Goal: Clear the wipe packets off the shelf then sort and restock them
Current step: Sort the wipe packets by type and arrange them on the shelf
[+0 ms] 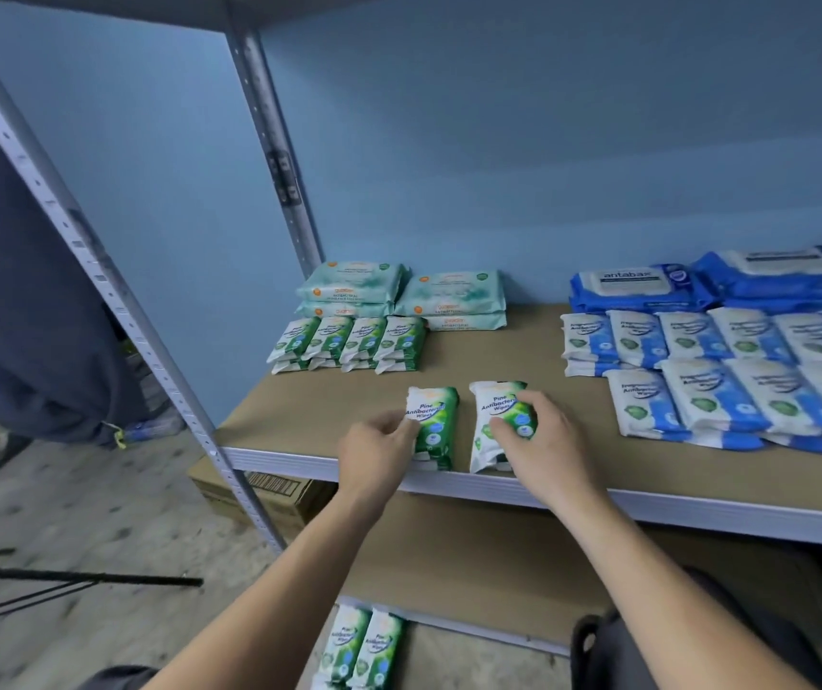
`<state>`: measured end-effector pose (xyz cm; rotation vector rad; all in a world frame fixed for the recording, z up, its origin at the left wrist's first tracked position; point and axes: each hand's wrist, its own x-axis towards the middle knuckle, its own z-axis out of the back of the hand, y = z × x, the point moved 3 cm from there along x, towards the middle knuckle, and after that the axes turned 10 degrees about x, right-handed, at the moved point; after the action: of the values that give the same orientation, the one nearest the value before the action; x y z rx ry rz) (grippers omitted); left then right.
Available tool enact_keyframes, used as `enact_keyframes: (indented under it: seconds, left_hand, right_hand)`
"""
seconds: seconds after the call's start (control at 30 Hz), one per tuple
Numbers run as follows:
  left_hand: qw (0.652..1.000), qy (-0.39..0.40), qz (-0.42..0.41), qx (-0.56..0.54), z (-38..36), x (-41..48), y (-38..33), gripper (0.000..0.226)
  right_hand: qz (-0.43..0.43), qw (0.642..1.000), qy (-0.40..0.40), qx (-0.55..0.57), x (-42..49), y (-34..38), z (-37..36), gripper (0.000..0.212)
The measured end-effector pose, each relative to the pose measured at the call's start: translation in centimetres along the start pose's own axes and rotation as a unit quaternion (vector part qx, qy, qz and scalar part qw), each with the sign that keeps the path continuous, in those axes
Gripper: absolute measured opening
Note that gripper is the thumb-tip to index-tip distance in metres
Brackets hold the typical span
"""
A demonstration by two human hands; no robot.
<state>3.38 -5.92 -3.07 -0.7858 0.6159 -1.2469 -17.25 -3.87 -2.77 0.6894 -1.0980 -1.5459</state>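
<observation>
Two stacks of green pine wipe packets lie near the front edge of the brown shelf (508, 351). My left hand (379, 453) grips the left stack (436, 420) at its left side. My right hand (541, 443) grips the right stack (496, 415) from its right side, fingers curled over the top packet. Behind them, a row of green pine packets (349, 343) lies stacked in several short piles. Two stacks of pale green wipe packs (401, 293) sit at the back against the wall.
Blue-and-white wipe packets (727, 381) fill the shelf's right side, with large blue antabax packs (640, 288) behind them. More green packets (364, 644) lie on the lowest shelf below. A cardboard box (269, 495) sits on the floor by the grey upright post (115, 296).
</observation>
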Motion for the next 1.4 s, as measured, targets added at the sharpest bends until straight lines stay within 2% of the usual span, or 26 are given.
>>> enact_keyframes:
  seconds: [0.3,0.4,0.5,0.57,0.87,1.17,1.27,1.37,1.4]
  left_hand:
    - [0.996,0.061,-0.067,0.012,0.1,0.0,-0.3,0.022]
    - [0.985,0.039,-0.158,0.051,1.0,-0.4,-0.1,0.031]
    - [0.959,0.023,-0.270,0.087,1.1,-0.9,0.0,0.034]
    - [0.948,0.025,-0.299,0.104,0.8,-1.0,0.3,0.036]
    - [0.935,0.033,-0.324,0.139,0.7,0.2,0.0,0.034]
    - [0.927,0.042,-0.313,0.204,-1.0,4.5,-1.9,0.034]
    - [0.892,0.014,-0.352,0.282,-1.8,6.2,-3.3,0.035]
    - [0.813,-0.049,-0.423,0.397,-2.7,8.2,-4.2,0.034]
    - [0.798,-0.064,-0.429,0.418,-2.8,8.9,-4.2,0.032]
  right_hand:
    - [0.050,0.997,0.058,-0.006,-0.3,0.4,0.0,0.058]
    - [0.115,0.991,0.056,-0.029,-1.1,0.5,0.9,0.058]
    - [0.150,0.985,0.061,-0.058,-1.5,0.3,1.3,0.041]
    - [0.153,0.983,0.067,-0.072,-1.5,0.1,1.3,0.034]
    - [0.173,0.977,0.069,-0.108,-0.8,0.0,0.8,0.030]
    - [0.163,0.973,0.079,-0.143,4.3,0.3,-0.4,0.029]
    - [0.161,0.971,0.078,-0.156,6.8,0.1,-0.8,0.028]
    - [0.171,0.969,0.076,-0.161,9.1,-0.2,-1.5,0.028]
    - [0.172,0.970,0.075,-0.156,9.9,-0.3,-1.9,0.027]
